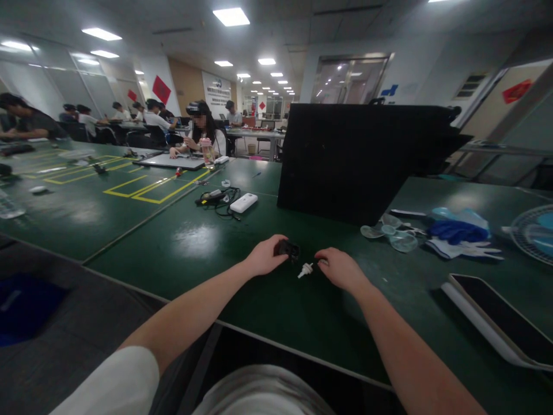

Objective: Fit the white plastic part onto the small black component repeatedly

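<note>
My left hand (265,256) is closed around a small black block-like part (288,249) with hollows in its face, held just above the green table. Between the two hands a small white plastic piece (306,270) with a narrow pointed end lies on the tabletop or just over it. My right hand (341,268) is to the right of this piece, apart from it, with thumb and fingers drawn together in a pinch. Whatever those fingertips may hold is too small to make out.
A large black panel (341,161) stands ahead on the green table (207,248). A white power bank (244,203) and black cables (222,199) lie to the left. Clear plastic cups (404,241), gloves (460,231) and a tablet-like device (501,311) are rightward. A person (216,138) sits across the table.
</note>
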A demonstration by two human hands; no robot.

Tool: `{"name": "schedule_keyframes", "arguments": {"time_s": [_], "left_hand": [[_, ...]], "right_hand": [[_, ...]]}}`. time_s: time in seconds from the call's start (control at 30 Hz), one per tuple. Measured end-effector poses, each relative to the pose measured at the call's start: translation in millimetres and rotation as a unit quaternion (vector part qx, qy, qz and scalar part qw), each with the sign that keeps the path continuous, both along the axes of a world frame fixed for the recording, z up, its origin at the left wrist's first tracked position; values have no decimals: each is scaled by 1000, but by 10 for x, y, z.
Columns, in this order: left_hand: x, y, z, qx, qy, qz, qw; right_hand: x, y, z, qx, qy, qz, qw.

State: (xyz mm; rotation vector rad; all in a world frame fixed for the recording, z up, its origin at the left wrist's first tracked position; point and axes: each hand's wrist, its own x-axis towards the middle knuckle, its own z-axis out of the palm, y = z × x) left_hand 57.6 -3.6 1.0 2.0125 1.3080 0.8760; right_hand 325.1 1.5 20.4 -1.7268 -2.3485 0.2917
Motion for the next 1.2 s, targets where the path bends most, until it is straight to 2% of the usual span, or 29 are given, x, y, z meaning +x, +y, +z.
{"name": "schedule_keyframes", "arguments": {"time_s": [0.1,0.2,0.3,0.4,0.5,0.57,0.77,0.9,1.0,1.1,1.2], "left_hand": [[-9,-30,8,-4,23,-16,1000],[-3,-40,-2,3,41,-23,999],[51,-30,-35,14,48,-28,998],[120,-12,-64,24,53,-27,998],[159,-5,-78,26,54,-32,998],[165,-7,-82,21,48,-37,998],[155,-20,-76,9,48,-36,998],[143,-47,-50,18,46,-36,998],[125,-65,-37,26,54,-33,998],[98,-70,-28,48,84,-14,995],[74,-72,-5,62,110,-2,992]], "right_hand": [[38,48,-9,-18,14,-79,997],[-10,12,15,8,58,-109,992],[-179,-116,74,74,142,-67,985],[-409,-257,123,119,185,41,975],[-569,-322,136,118,168,114,972],[-600,-322,133,122,149,132,972],[-474,-261,138,143,99,121,977],[-314,-246,213,148,93,103,979],[-246,-323,315,126,60,159,977],[-329,-458,375,96,-15,205,974],[-481,-552,336,85,-101,161,978]]}}
